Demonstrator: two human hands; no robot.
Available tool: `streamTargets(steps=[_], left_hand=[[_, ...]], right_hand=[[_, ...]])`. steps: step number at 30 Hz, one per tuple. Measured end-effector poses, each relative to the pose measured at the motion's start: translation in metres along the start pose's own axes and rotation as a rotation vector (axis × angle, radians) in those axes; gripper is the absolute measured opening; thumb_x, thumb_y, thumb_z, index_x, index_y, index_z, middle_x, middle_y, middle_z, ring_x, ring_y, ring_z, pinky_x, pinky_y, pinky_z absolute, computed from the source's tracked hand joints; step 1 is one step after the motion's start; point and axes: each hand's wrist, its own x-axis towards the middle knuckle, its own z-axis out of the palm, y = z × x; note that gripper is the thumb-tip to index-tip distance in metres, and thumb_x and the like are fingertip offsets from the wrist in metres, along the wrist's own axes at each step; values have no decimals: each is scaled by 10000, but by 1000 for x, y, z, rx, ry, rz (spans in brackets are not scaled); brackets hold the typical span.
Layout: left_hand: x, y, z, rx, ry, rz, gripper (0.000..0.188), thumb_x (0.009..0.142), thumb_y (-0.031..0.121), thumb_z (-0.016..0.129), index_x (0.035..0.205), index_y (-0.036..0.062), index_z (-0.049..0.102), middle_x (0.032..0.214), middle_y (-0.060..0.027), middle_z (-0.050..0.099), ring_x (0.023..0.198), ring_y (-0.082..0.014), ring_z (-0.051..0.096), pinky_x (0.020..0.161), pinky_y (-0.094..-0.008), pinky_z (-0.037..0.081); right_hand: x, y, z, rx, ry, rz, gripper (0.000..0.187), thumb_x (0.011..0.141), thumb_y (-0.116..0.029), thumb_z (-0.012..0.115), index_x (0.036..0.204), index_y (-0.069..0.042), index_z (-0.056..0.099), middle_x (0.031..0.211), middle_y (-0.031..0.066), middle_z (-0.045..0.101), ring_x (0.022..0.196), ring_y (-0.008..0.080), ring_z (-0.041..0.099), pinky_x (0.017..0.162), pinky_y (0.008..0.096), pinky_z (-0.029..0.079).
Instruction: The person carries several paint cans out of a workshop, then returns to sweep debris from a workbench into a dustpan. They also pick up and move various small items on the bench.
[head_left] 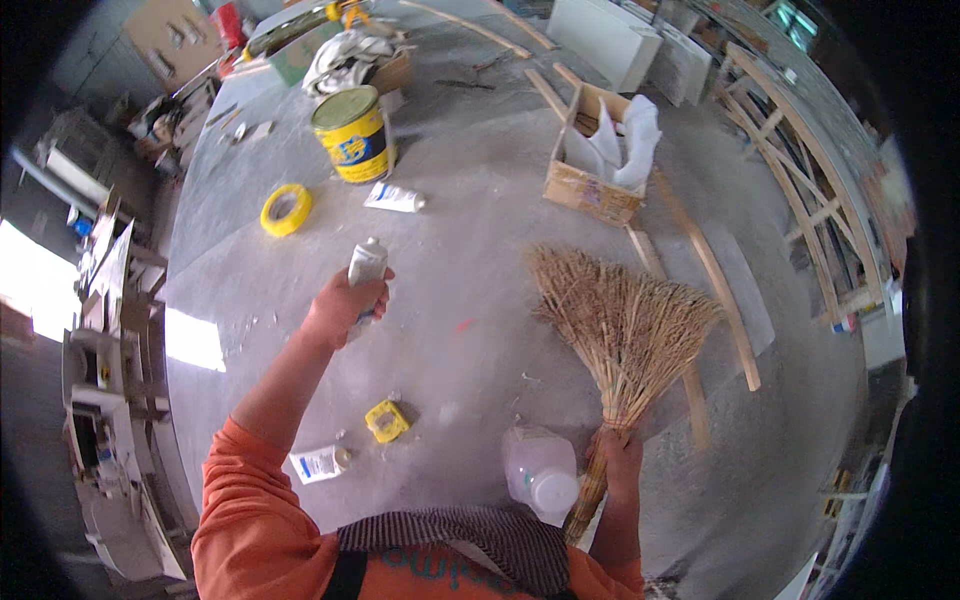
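Note:
My left hand (pixel 345 300) is raised over the concrete floor and closed around a white squeeze tube (pixel 366 265), its cap pointing away from me. My right hand (pixel 620 452) grips the handle of a straw broom (pixel 620 320), whose fanned bristles rest on the floor ahead to the right. Another white tube (pixel 393 197) lies on the floor further out, and a third tube (pixel 320 463) lies close to my left elbow. A small yellow object (pixel 387 420) sits on the floor between my arms.
A yellow paint can (pixel 352 133) and a yellow tape roll (pixel 285 209) stand ahead left. A cardboard box (pixel 590 160) with white sheets sits ahead right, beside long wooden strips (pixel 712 270). A clear plastic jug (pixel 542 475) stands by my right hand. Shelving lines the left side.

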Motion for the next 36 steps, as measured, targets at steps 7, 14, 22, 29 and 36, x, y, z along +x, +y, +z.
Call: streamTargets(steps=[7, 14, 22, 29, 36], left_hand=[[-128, -26, -44, -161, 204, -115, 215, 894, 110, 528, 1076, -5, 544, 799, -68, 588, 680, -163, 582, 627, -299, 489], [-237, -49, -64, -402, 455, 10, 377, 919, 228, 551, 1193, -11, 453, 990, -195, 628, 820, -283, 653, 721, -390, 550], [-333, -113, -85, -409, 688, 69, 321, 893, 210, 598, 1128, 11, 505, 908, -170, 650, 768, -257, 665, 693, -375, 551], [-358, -156, -106, -303, 717, -50, 360, 885, 204, 603, 1178, 24, 496, 940, -66, 600, 833, -145, 598, 716, -281, 492], [-386, -193, -107, -142, 758, -20, 473, 823, 141, 635, 1235, 11, 441, 984, -76, 592, 888, -138, 573, 770, -304, 478]], right_hand=[[25, 28, -18, -80, -80, -189, 310, 843, -308, 599, 963, -28, 542, 719, 63, 583, 554, 162, 568, 506, 296, 463], [41, 29, -17, -48, -94, -222, 323, 848, -326, 593, 965, -29, 542, 717, 62, 583, 554, 163, 567, 509, 298, 464], [52, 23, -12, -15, -128, -222, 339, 853, -347, 586, 967, -31, 542, 715, 61, 581, 553, 164, 566, 512, 300, 465], [46, 25, -12, 53, -127, -211, 353, 857, -366, 580, 969, -33, 541, 713, 59, 581, 552, 166, 565, 516, 301, 466], [39, 29, -11, 113, -126, -193, 367, 862, -384, 574, 970, -34, 541, 711, 58, 580, 552, 167, 563, 519, 303, 467]])
